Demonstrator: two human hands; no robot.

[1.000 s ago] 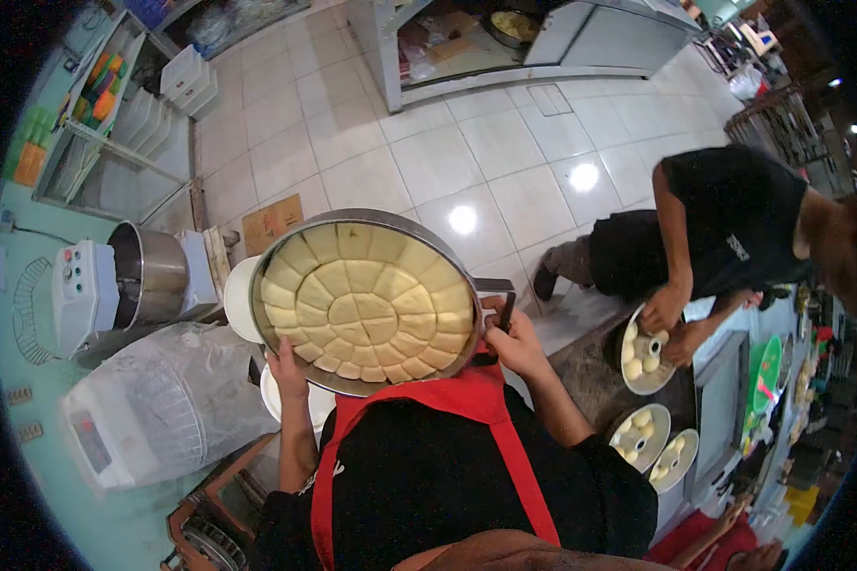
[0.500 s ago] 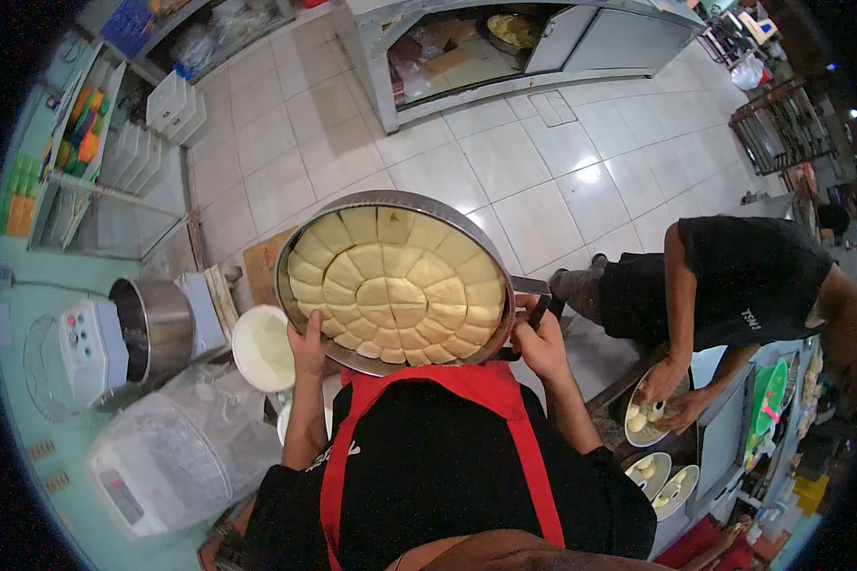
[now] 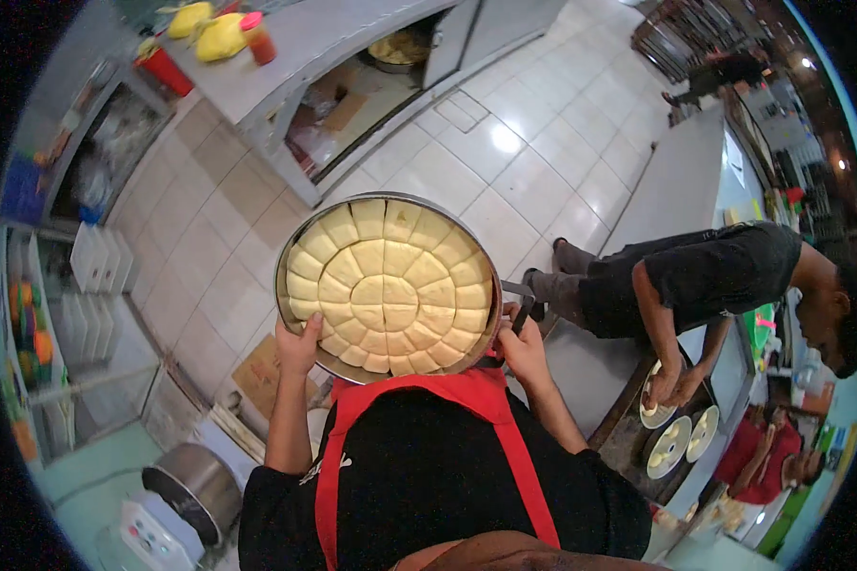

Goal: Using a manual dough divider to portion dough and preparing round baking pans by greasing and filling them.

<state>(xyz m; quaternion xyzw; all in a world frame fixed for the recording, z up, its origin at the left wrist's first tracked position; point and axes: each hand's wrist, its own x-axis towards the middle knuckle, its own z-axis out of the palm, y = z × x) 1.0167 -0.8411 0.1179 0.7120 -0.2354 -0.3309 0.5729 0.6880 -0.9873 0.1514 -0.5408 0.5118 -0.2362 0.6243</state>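
Note:
I carry a large round metal pan (image 3: 288, 274) filled with pale dough cut into several wedge-like pieces in rings around a divided centre. My left hand (image 3: 298, 347) grips its lower left rim, thumb over the edge. My right hand (image 3: 521, 354) is closed on a dark metal handle (image 3: 515, 312) at the right side of the pan. The red apron on my front lies just below the pan.
A co-worker (image 3: 700, 281) bends over ring moulds with dough (image 3: 669, 447) at the right bench; another person in red (image 3: 762, 462) is behind them. A grey counter (image 3: 248, 93) stands ahead. Shelves (image 3: 90, 400), a mixer (image 3: 190, 490) and cardboard (image 3: 267, 371) lie left, on tiled floor (image 3: 476, 171).
The view has swung rightward along the aisle, bringing the counter's top into sight and moving the mixer lower in the picture. I still hold the pan; the co-worker's hands remain at the moulds.

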